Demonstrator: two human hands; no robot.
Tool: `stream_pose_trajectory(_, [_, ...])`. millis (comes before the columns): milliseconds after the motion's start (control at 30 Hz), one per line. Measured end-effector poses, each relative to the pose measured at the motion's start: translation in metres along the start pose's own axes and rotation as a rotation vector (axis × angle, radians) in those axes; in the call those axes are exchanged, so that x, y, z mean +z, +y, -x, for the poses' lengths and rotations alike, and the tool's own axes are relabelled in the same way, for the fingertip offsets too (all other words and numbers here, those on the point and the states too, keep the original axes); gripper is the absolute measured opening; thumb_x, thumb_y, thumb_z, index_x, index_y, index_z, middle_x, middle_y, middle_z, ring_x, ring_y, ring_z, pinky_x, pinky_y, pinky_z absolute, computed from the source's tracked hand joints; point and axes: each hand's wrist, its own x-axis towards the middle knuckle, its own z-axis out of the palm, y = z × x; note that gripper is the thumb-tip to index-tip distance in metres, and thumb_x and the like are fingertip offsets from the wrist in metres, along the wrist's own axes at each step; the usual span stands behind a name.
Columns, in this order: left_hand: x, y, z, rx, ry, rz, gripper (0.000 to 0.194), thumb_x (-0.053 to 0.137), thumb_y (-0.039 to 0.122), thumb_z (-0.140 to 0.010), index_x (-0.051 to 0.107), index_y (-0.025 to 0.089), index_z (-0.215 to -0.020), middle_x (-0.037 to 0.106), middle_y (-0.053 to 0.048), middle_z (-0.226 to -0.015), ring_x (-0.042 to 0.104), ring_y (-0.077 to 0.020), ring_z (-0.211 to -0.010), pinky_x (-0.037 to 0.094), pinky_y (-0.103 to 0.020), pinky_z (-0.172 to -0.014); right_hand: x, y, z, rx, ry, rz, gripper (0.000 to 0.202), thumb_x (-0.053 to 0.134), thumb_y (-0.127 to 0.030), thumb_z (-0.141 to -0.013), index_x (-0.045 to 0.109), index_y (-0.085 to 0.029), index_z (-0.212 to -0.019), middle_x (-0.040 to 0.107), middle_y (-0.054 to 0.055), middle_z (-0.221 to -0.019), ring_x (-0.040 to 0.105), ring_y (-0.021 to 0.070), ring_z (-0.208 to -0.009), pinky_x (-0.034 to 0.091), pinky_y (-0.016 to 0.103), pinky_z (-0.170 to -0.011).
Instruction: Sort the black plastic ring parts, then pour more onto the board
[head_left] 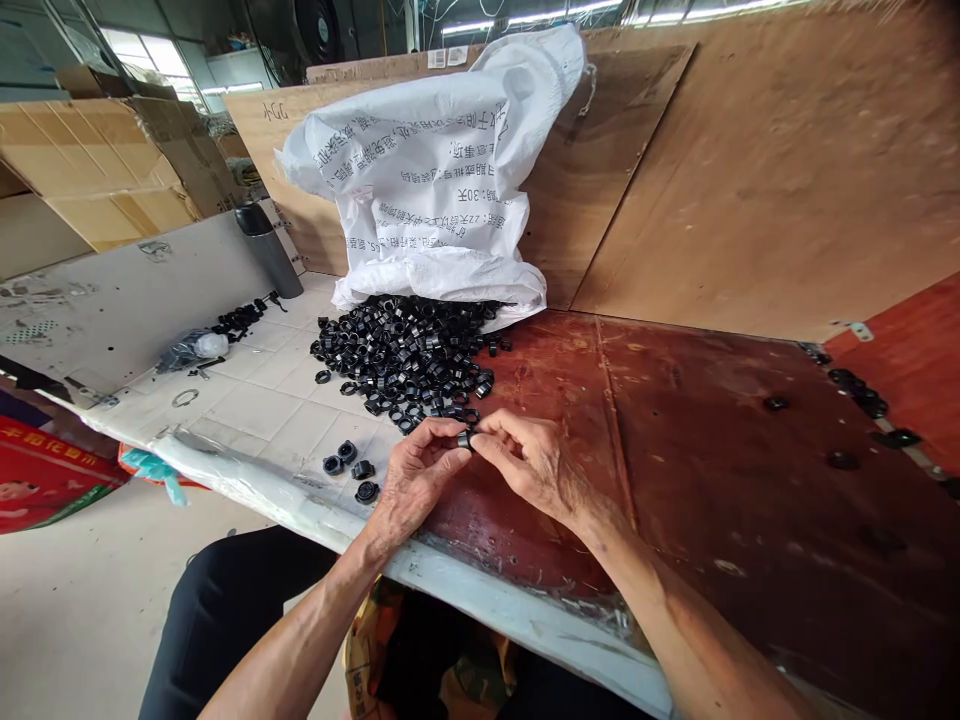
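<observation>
Near the table's front edge, my left hand (424, 475) pinches a small black ring (464, 439) between thumb and fingers. My right hand (529, 460) meets it from the right, its thumb and fingertips closed on the same ring's other side. Just beyond both hands lies a large heap of black rings (409, 355), spilling from the mouth of a white woven sack (442, 170). Left of my left hand, several black ring-shaped parts (363, 470) sit apart from the heap on the pale tabletop.
A dark grey bottle (268, 252) stands at the back left, near a plastic bag (193, 348) and small black parts (240, 318). Wooden boards (750, 180) wall the back. More black pieces (859, 392) lie along the right edge. Cardboard boxes (97, 165) are beyond the left panel.
</observation>
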Motion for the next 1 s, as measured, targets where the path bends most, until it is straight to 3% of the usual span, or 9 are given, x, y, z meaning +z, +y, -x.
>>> stream_pose_trajectory(67, [0.0,0.001,0.0,-0.01,-0.002,-0.006,0.034,0.092,0.038,-0.08,0.076,0.019,-0.103,0.07,-0.005,-0.106,0.065,-0.0179,-0.095,0.054,-0.03,-0.089,0.0,0.0,0.0,-0.014,-0.017,-0.011,0.025,0.06,-0.041,-0.103,0.068,-0.022,-0.09,0.066,-0.001,-0.075,0.06,0.0155,-0.068,0.042,0.028,-0.066])
stream_pose_trajectory(167, [-0.001,0.001,0.0,-0.017,-0.01,-0.012,0.035,0.092,0.038,-0.08,0.076,0.018,-0.104,0.07,-0.005,-0.103,0.064,-0.0168,-0.091,0.053,-0.029,-0.085,0.0,0.001,0.0,0.02,-0.009,0.036,0.034,0.057,-0.044,-0.104,0.064,-0.022,-0.08,0.061,-0.002,-0.068,0.055,0.0142,-0.062,0.039,0.028,-0.063])
stream_pose_trajectory(267, [-0.001,0.001,0.001,-0.032,-0.001,0.0,0.036,0.092,0.039,-0.079,0.076,0.018,-0.105,0.07,-0.004,-0.102,0.064,-0.0167,-0.09,0.053,-0.029,-0.084,0.0,0.001,0.0,-0.037,-0.021,-0.008,0.021,0.06,-0.039,-0.102,0.068,-0.021,-0.095,0.067,0.0,-0.079,0.061,0.0151,-0.071,0.044,0.027,-0.068])
stream_pose_trajectory(400, [-0.002,0.0,0.001,-0.053,-0.009,0.008,0.038,0.092,0.04,-0.08,0.076,0.018,-0.106,0.071,-0.004,-0.099,0.064,-0.0169,-0.089,0.053,-0.028,-0.082,0.001,0.0,0.0,-0.01,-0.007,0.015,0.029,0.057,-0.04,-0.105,0.066,-0.022,-0.085,0.064,-0.001,-0.072,0.059,0.0146,-0.065,0.042,0.027,-0.065])
stream_pose_trajectory(500, [-0.002,0.0,0.001,-0.077,-0.015,0.036,0.039,0.093,0.04,-0.079,0.075,0.018,-0.106,0.072,-0.004,-0.099,0.065,-0.0166,-0.089,0.053,-0.028,-0.082,0.001,-0.002,0.0,-0.079,-0.007,-0.034,0.017,0.059,-0.035,-0.102,0.069,-0.022,-0.098,0.07,0.001,-0.083,0.065,0.0163,-0.075,0.048,0.027,-0.072])
stream_pose_trajectory(633, [0.0,0.002,0.002,-0.102,-0.036,0.06,0.041,0.094,0.041,-0.078,0.075,0.017,-0.105,0.074,-0.005,-0.1,0.068,-0.0172,-0.089,0.054,-0.028,-0.083,0.002,-0.003,0.0,-0.017,0.013,-0.023,0.023,0.058,-0.038,-0.102,0.066,-0.022,-0.087,0.065,-0.001,-0.071,0.059,0.0152,-0.064,0.045,0.027,-0.064])
stream_pose_trajectory(767, [-0.001,0.001,0.004,-0.154,-0.048,0.109,0.044,0.093,0.042,-0.08,0.073,0.017,-0.109,0.074,-0.005,-0.096,0.069,-0.0169,-0.086,0.054,-0.028,-0.083,0.005,-0.004,0.001,-0.055,0.014,-0.075,0.017,0.062,-0.037,-0.098,0.069,-0.022,-0.099,0.072,0.002,-0.084,0.066,0.0176,-0.075,0.05,0.028,-0.071])
stream_pose_trajectory(900, [-0.004,-0.003,0.005,-0.067,-0.032,-0.064,0.034,0.088,0.038,-0.082,0.073,0.018,-0.105,0.075,-0.005,-0.096,0.07,-0.0192,-0.087,0.055,-0.031,-0.083,0.012,-0.002,0.002,0.242,-0.068,-0.12,0.035,0.055,-0.048,-0.103,0.066,-0.022,-0.083,0.063,-0.003,-0.058,0.061,0.016,-0.056,0.046,0.028,-0.061])
stream_pose_trajectory(1000, [-0.004,-0.002,0.007,0.009,0.007,-0.24,0.026,0.083,0.032,-0.084,0.076,0.019,-0.105,0.077,-0.007,-0.104,0.072,-0.0219,-0.096,0.055,-0.033,-0.088,0.015,0.0,0.001,0.345,-0.109,-0.184,0.034,0.056,-0.049,-0.102,0.067,-0.021,-0.085,0.064,-0.003,-0.058,0.064,0.0158,-0.058,0.047,0.028,-0.063])
